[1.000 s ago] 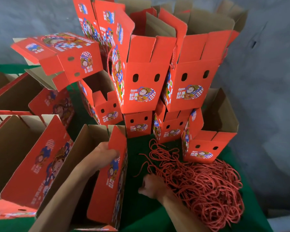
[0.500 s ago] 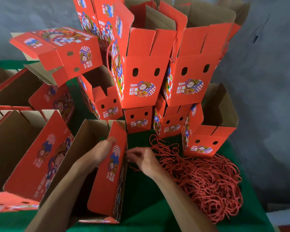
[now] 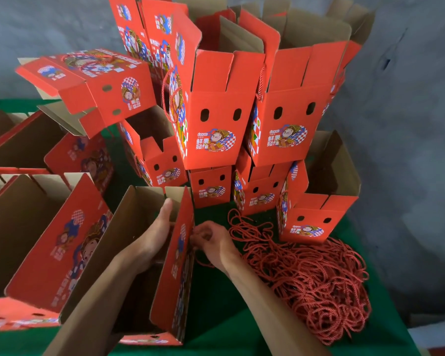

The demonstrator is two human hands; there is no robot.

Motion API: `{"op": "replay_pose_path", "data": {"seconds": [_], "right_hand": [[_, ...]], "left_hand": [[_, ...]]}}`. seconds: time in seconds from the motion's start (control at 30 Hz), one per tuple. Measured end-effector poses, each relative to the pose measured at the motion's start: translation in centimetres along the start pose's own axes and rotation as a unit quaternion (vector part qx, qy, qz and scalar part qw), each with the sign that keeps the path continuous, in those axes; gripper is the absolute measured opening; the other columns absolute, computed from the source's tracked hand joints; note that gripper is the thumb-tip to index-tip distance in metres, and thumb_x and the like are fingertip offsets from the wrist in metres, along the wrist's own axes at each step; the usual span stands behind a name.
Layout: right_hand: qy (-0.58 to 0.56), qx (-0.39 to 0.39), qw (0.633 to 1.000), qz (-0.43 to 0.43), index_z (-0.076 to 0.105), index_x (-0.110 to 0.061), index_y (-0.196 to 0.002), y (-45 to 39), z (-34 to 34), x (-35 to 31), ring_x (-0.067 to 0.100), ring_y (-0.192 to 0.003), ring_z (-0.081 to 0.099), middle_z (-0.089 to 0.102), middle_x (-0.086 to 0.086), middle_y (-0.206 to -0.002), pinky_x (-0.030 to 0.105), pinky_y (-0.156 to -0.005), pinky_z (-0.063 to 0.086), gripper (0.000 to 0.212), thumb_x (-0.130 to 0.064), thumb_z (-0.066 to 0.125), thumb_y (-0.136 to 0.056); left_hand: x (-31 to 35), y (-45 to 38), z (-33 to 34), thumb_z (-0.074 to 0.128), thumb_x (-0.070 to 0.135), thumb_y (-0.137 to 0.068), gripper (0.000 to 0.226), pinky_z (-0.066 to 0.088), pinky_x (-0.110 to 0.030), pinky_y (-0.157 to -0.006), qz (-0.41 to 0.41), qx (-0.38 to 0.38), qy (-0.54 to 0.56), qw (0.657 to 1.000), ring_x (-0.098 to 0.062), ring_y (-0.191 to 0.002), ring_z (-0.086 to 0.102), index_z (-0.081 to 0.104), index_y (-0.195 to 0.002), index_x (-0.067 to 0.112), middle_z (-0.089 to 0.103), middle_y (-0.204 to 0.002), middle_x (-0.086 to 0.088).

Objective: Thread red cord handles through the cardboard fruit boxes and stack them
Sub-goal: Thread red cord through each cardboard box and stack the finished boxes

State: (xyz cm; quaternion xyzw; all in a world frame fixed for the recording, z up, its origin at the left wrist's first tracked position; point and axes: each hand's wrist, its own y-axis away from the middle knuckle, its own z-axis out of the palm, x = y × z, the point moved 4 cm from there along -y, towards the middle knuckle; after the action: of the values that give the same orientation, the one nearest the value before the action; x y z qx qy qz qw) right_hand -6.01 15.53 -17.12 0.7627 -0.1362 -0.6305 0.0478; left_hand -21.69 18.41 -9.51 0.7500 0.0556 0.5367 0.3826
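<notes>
Threading step, judged: one cord end was going into the side panel of the open red printed cardboard fruit box [image 3: 176,255] in front of me. My left hand [image 3: 156,236] was inside it, fingers straight and flat against the brown inner face of that panel, bracing it. My right hand [image 3: 211,241] was outside the same panel, fingers curled and pinching a red twisted cord [image 3: 203,263] right at the printed face; the hole itself was hidden behind my fingertips, so I could not tell if the end was through.

Next move, as I judged it: push the end in, catch it with the inside fingers, then do the second hole.

The loose pile of red cords [image 3: 316,278] lay just beyond my right wrist on the green cloth-covered table [image 3: 216,317]. The stack of finished red boxes [image 3: 216,119] stood ahead of my fingertips, near. More open boxes [image 3: 49,242] crowded the left. Free room was only the green strip under my right forearm, tight.
</notes>
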Motion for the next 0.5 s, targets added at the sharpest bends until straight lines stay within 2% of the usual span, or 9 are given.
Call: {"op": "replay_pose_path", "data": {"seconds": [0.03,0.1,0.17,0.23,0.3,0.37,0.43,0.5], "right_hand": [[-0.010,-0.011,1.000,-0.003,0.066,-0.018,-0.109,0.0,-0.1,-0.1,0.020,-0.085,0.071,0.073,0.006,-0.095,0.050,-0.090,0.060,0.015,-0.020,0.072,-0.096],[0.037,-0.038,0.998,-0.038,0.059,-0.027,-0.123,0.2,-0.2,-0.4,0.012,-0.088,0.070,0.071,-0.003,-0.097,0.038,-0.084,0.060,0.022,-0.026,0.064,-0.102],[0.076,-0.060,0.992,-0.079,0.052,-0.031,-0.136,0.6,0.1,-0.7,0.006,-0.091,0.070,0.069,-0.012,-0.100,0.025,-0.076,0.057,0.028,-0.030,0.053,-0.107],[0.110,-0.052,0.986,-0.116,0.047,-0.029,-0.140,0.9,0.4,-0.8,0.005,-0.094,0.070,0.067,-0.018,-0.103,0.024,-0.077,0.059,0.030,-0.032,0.047,-0.109],[0.157,-0.021,0.977,-0.145,0.046,-0.028,-0.138,1.0,0.7,-1.2,0.008,-0.097,0.071,0.068,-0.018,-0.106,0.031,-0.082,0.061,0.029,-0.032,0.045,-0.109],[0.174,-0.008,0.973,-0.155,0.045,-0.028,-0.139,0.9,0.9,-1.2,0.010,-0.096,0.071,0.067,-0.017,-0.107,0.035,-0.082,0.061,0.032,-0.030,0.047,-0.107],[0.165,-0.023,0.976,-0.137,0.046,-0.029,-0.142,0.9,0.8,-0.5,0.011,-0.096,0.072,0.069,-0.016,-0.107,0.037,-0.083,0.061,0.038,-0.031,0.052,-0.105],[0.186,-0.051,0.975,-0.110,0.057,-0.026,-0.132,0.9,0.7,1.0,0.015,-0.094,0.073,0.073,-0.008,-0.107,0.037,-0.081,0.061,0.031,-0.036,0.056,-0.103]], "left_hand": [[-0.2,-0.3,0.0,0.024,0.077,-0.095,0.066,0.055,-0.035,-0.073,-0.005,0.004,-0.029,1.000,-0.023,-0.095,0.074,0.063,-0.107,0.026,0.075,-0.106,-0.009],[-0.6,-1.1,-0.1,0.049,0.051,-0.101,0.037,0.060,-0.039,-0.073,0.003,0.029,-0.106,0.994,-0.021,-0.085,0.076,0.067,-0.101,0.019,0.075,-0.101,-0.010],[-0.9,-1.8,0.3,0.063,0.028,-0.098,0.013,0.060,-0.030,-0.067,0.038,0.060,-0.166,0.984,-0.015,-0.075,0.076,0.069,-0.093,0.017,0.075,-0.090,-0.006],[-1.2,-2.2,0.6,0.067,0.021,-0.095,0.010,0.057,-0.025,-0.063,0.066,0.095,-0.189,0.975,-0.011,-0.068,0.074,0.067,-0.085,0.020,0.073,-0.084,-0.003],[-1.7,-2.5,0.5,0.068,0.017,-0.094,0.012,0.060,-0.030,-0.068,0.081,0.121,-0.188,0.971,-0.011,-0.065,0.072,0.065,-0.083,0.020,0.072,-0.081,-0.003],[-2.5,-2.6,0.5,0.067,0.014,-0.094,0.006,0.062,-0.040,-0.080,0.089,0.125,-0.180,0.972,-0.015,-0.071,0.073,0.066,-0.089,0.017,0.072,-0.084,-0.005],[-3.1,-2.7,0.5,0.069,0.015,-0.093,0.006,0.063,-0.039,-0.081,0.091,0.123,-0.222,0.963,-0.014,-0.076,0.074,0.066,-0.098,0.017,0.072,-0.089,-0.003],[-3.3,-2.6,0.6,0.069,0.017,-0.093,0.012,0.063,-0.039,-0.080,0.092,0.121,-0.226,0.962,-0.015,-0.081,0.074,0.065,-0.104,0.015,0.072,-0.094,-0.004]]}}
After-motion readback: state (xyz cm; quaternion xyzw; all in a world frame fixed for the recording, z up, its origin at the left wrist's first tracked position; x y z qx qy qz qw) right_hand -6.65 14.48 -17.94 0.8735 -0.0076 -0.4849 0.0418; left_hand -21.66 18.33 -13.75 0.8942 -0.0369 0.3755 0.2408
